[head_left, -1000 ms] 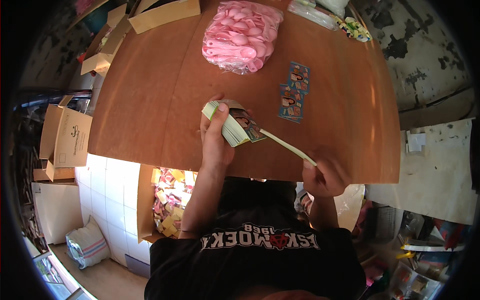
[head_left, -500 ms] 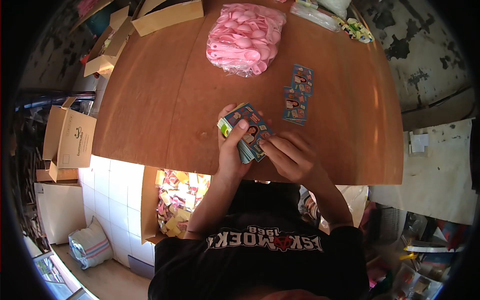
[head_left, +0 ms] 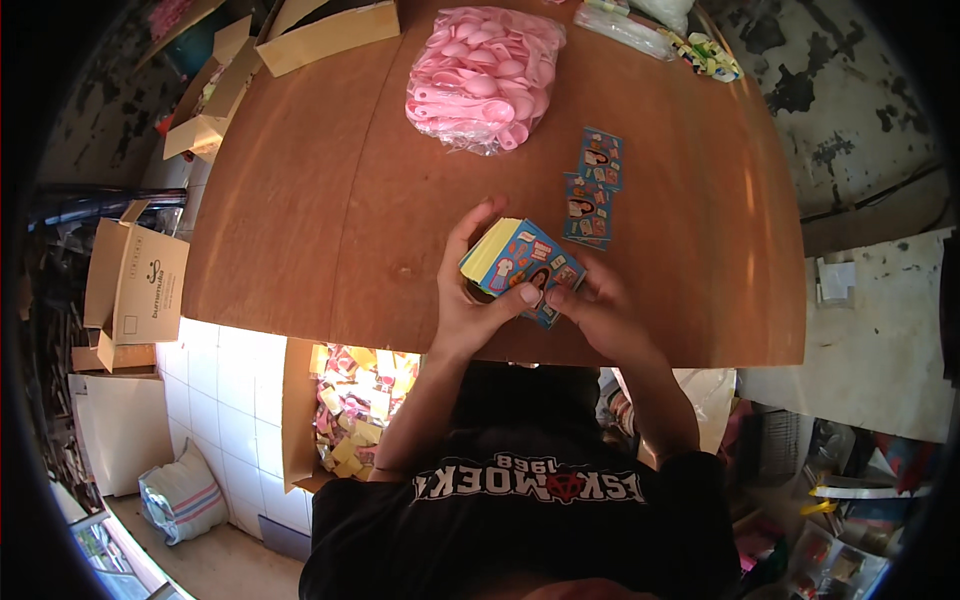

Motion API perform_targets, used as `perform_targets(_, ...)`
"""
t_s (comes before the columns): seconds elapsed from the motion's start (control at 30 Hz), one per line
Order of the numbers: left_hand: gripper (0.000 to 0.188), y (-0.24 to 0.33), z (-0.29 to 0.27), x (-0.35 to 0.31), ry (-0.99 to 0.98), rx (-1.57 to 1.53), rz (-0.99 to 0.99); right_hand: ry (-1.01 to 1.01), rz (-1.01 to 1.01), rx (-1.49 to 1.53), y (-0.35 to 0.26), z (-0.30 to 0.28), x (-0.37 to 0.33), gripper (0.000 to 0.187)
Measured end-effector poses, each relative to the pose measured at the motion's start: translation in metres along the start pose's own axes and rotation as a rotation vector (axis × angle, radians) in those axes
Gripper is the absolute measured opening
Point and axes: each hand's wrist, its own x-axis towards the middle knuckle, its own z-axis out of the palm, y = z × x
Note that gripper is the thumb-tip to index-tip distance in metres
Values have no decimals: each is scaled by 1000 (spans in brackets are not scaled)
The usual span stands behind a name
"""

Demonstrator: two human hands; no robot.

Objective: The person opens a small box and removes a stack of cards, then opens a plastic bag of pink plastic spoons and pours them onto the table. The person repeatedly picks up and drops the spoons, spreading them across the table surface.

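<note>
Near the centre of the frame, I have the left hand and right hand with each grip clamped on one stack of blue cards, above the table. I see overlapping cards right of centre and bagged pink spoons at upper centre.
</note>
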Motion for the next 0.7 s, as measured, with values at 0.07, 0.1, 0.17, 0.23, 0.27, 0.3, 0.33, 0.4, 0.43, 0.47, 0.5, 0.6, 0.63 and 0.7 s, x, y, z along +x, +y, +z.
perform_targets(0.07,86,8,-10,-1,-84,-11,-110,8,-402,-772,-4,-9,1,59)
perform_targets(0.1,84,11,-16,-2,-165,114,-115,10,-398,-770,-7,-12,1,59)
perform_targets(0.17,83,17,-21,-2,-214,316,-125,-64,-635,-1353,-12,-17,2,64)
perform_targets(0.23,82,19,-21,-3,-263,518,-128,-63,-628,-1333,-7,-22,4,66)
perform_targets(0.27,81,17,-21,-6,-259,521,-126,-61,-623,-1313,-5,-24,5,68)
perform_targets(0.3,80,15,-19,-8,-254,524,-124,-62,-621,-1312,-5,-23,4,68)
perform_targets(0.33,80,14,-17,-9,-254,523,-126,-4,-638,-1264,-6,-19,2,70)
perform_targets(0.4,82,11,-10,-10,-253,592,-104,59,-653,-1215,2,-15,0,72)
perform_targets(0.43,82,7,-6,-12,-252,592,-106,73,-595,-985,13,-11,1,76)
perform_targets(0.47,83,1,-3,-15,-217,562,-70,86,-534,-757,20,-8,2,79)
perform_targets(0.5,85,-4,-2,-18,-182,532,-34,86,-532,-755,22,-4,2,79)
perform_targets(0.6,89,-6,-8,-19,-154,531,-6,85,-506,-760,25,-2,3,81)
perform_targets(0.63,89,-7,-7,-20,-154,532,-8,111,-511,-760,27,-6,4,79)
perform_targets(0.7,85,-8,-6,-22,-63,455,-44,134,-515,-758,31,-9,4,77)
